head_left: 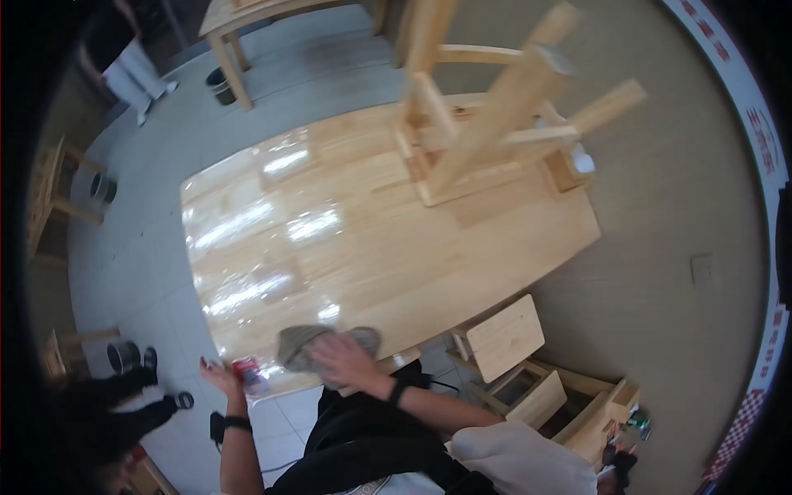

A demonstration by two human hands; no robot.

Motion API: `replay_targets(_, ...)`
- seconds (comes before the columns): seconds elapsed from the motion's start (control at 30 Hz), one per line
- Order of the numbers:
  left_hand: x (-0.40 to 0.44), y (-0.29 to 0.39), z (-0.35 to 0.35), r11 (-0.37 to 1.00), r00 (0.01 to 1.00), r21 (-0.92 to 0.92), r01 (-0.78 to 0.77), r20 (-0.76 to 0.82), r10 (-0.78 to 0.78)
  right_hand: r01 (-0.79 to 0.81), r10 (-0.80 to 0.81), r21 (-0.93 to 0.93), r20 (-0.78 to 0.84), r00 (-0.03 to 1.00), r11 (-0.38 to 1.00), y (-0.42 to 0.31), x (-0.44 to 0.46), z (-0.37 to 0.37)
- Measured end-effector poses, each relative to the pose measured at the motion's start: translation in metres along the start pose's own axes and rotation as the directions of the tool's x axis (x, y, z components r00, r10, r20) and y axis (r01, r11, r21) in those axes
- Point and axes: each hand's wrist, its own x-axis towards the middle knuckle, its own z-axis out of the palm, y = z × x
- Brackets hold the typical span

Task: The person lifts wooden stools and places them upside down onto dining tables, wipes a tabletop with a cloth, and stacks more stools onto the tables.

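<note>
Spread over a gray cloth point(299, 346), the right grip point(342, 360) presses down with its fingers stretched forward; it is blurred, and one cannot tell whether any fingers pinch the fabric. The cloth lies bunched on the pale wooden bench point(396, 264), at the near edge just in front of the person's body, and it shows on both sides of the hand. Away to the left, the left grip point(219, 377) is empty and loosely open, its fingers partly bent, at the bench's near left corner just beside a red and clear packet point(247, 371). Each wrist wears a dark band. Bright reflections streak the left part of the bench top. At the far right end an upturned wooden chair point(497, 120) rests on the bench with its legs in the air, and just beside it sits a small wooden box point(563, 172) with a white item point(583, 162) at its top. Off the near right edge, lower down, is a flat wooden seat point(505, 337). Beyond the far edge, a dark bin point(220, 87) stands on the tiled floor point(148, 247) by a leg of a second bench point(223, 18). Another person point(124, 58), in a dark top and pale trousers, stands at the upper left.
</note>
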Motion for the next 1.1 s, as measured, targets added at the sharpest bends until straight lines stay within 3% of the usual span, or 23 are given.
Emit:
replay_targets(0.07,-0.021,0.051,-0.03,1.0,0.997,0.001,0.029,0.07,-0.029,-0.181,0.169,-0.097,-0.121,0.978,0.979,0.076,-0.045,-0.06)
replay_targets(0.1,-0.041,0.08,-0.037,0.993,0.983,0.026,-0.113,0.146,0.108,-0.416,0.399,-0.033,-0.224,0.889,0.909,0.124,-0.073,-0.072)
replay_targets(0.13,-0.06,0.104,-0.039,0.967,0.946,0.049,-0.249,0.227,0.232,-0.449,0.424,-0.072,-0.225,0.877,0.891,0.157,-0.083,-0.125)
replay_targets(0.17,-0.081,0.127,-0.038,0.965,0.945,0.055,-0.257,0.225,0.238,-0.609,0.598,0.016,-0.211,0.773,0.793,0.19,-0.098,-0.167)
replay_targets(0.27,-0.14,0.186,-0.017,0.925,0.847,0.03,-0.378,0.414,0.333,-0.784,0.591,-0.408,-0.516,0.62,0.468,0.342,-0.179,-0.188)
replay_targets(0.33,-0.168,0.219,0.004,0.873,0.742,0.186,-0.451,0.622,0.25,-0.921,0.723,-0.211,-0.572,0.388,0.327,0.413,-0.205,-0.226)
replay_targets(0.4,-0.188,0.231,0.026,0.861,0.82,0.34,-0.377,0.555,0.14,-0.961,0.768,-0.229,-0.584,0.263,0.155,0.49,-0.241,-0.256)
replay_targets(0.43,-0.185,0.227,0.033,0.85,0.833,0.357,-0.388,0.53,0.158,-0.929,0.735,-0.35,-0.599,0.319,0.117,0.524,-0.265,-0.27)
replay_targets(0.5,-0.183,0.232,0.028,0.852,0.834,0.37,-0.372,0.536,0.131,-0.941,0.695,-0.338,-0.671,0.26,0.026,0.543,-0.269,-0.285)
replay_targets(0.53,-0.184,0.233,0.027,0.849,0.847,0.393,-0.353,0.519,0.112,-0.979,0.685,-0.202,-0.716,0.133,-0.021,0.538,-0.26,-0.295)
replay_targets(0.63,-0.177,0.233,0.028,0.848,0.801,0.422,-0.32,0.599,0.004,-0.956,0.708,-0.281,-0.691,0.142,-0.083,0.51,-0.232,-0.291)
replay_targets(0.67,-0.175,0.234,0.028,0.85,0.82,0.435,-0.298,0.572,-0.005,-0.937,0.755,-0.347,-0.62,0.213,-0.021,0.486,-0.221,-0.286)
replay_targets(0.7,-0.174,0.234,0.029,0.848,0.798,0.427,-0.315,0.602,-0.007,-0.91,0.788,-0.412,-0.543,0.291,0.053,0.453,-0.208,-0.277)
replay_targets(0.73,-0.174,0.234,0.031,0.848,0.782,0.422,-0.319,0.623,-0.016,-0.882,0.743,-0.392,-0.502,0.442,0.259,0.431,-0.207,-0.254)
replay_targets(0.8,-0.17,0.232,0.031,0.89,0.762,0.318,-0.326,0.646,0.048,-0.804,0.687,-0.313,-0.418,0.594,0.506,0.35,-0.181,-0.215)
replay_targets(0.87,-0.175,0.219,0.04,0.827,0.733,0.292,-0.48,0.651,0.196,-0.772,0.772,0.051,-0.109,0.627,0.634,0.267,-0.15,-0.181)
replay_targets(0.9,-0.166,0.228,0.041,0.907,0.632,0.257,-0.334,0.775,0.013,-0.739,0.751,0.173,-0.008,0.661,0.652,0.218,-0.126,-0.171)
replay_targets(0.93,-0.164,0.221,0.058,0.93,0.427,0.21,-0.301,0.902,-0.065,-0.603,0.635,0.355,0.033,0.772,0.715,0.212,-0.132,-0.118)
replay_targets(0.97,-0.168,0.233,0.047,0.991,0.329,-0.037,-0.132,0.941,0.079,-0.586,0.588,0.402,0.135,0.798,0.703,0.158,-0.11,-0.118)
replay_targets(1.0,-0.177,0.261,0.001,0.958,0.4,-0.248,0.144,0.9,0.173,-0.504,0.491,0.62,0.21,0.845,0.602,0.141,-0.098,-0.083)
replay_targets(1.03,-0.177,0.28,-0.048,0.923,0.285,-0.227,0.311,0.949,0.137,-0.396,0.337,0.72,0.234,0.912,0.571,0.105,-0.085,-0.069)
replay_targets(1.07,-0.175,0.284,-0.089,0.835,0.281,-0.215,0.507,0.957,0.075,-0.358,0.26,0.718,0.248,0.933,0.597,0.066,-0.071,-0.057)
replay_targets(1.1,-0.17,0.273,-0.121,0.71,0.256,-0.204,0.674,0.966,0.035,-0.336,0.144,0.82,0.304,0.942,0.463,0.023,-0.057,-0.052)
